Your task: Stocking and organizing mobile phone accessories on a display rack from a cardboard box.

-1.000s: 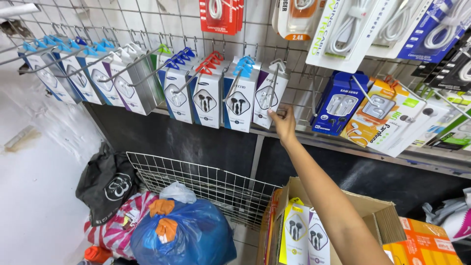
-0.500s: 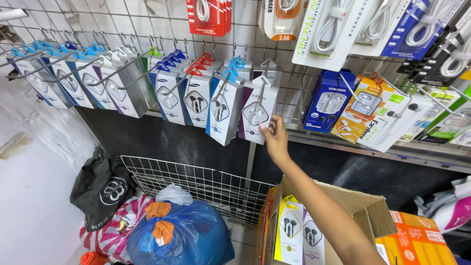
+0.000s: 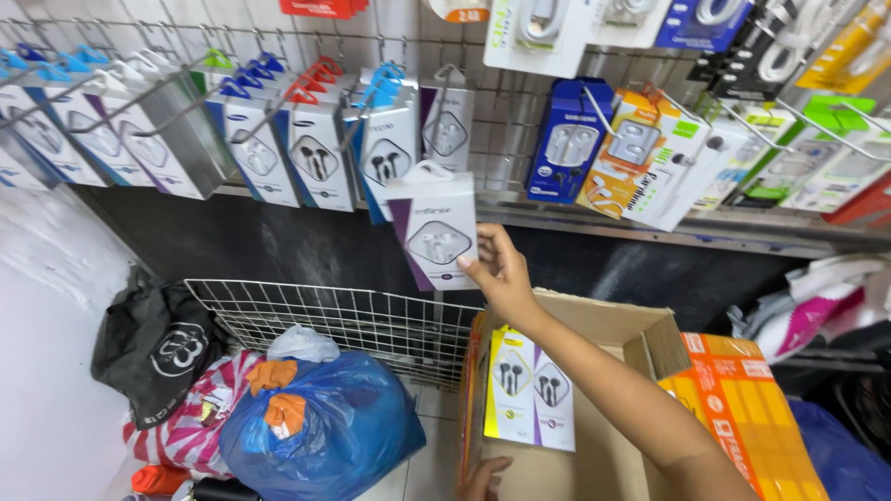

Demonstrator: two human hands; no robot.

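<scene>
My right hand (image 3: 501, 274) grips a white and purple earphone box (image 3: 434, 232) by its lower right corner, holding it just below the wire display rack (image 3: 501, 139). My left hand (image 3: 484, 478) rests at the open cardboard carton (image 3: 617, 325); I cannot tell its grip.

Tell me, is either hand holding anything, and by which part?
The right hand pinches a white-and-purple earphone box by its lower right corner. The left hand rests on the cardboard box, gripping nothing visible.

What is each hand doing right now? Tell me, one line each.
Right hand: closed on a white and purple earphone box, held below the display hooks.
Left hand: only fingertips show, at the cardboard box; grip cannot be told.
</scene>
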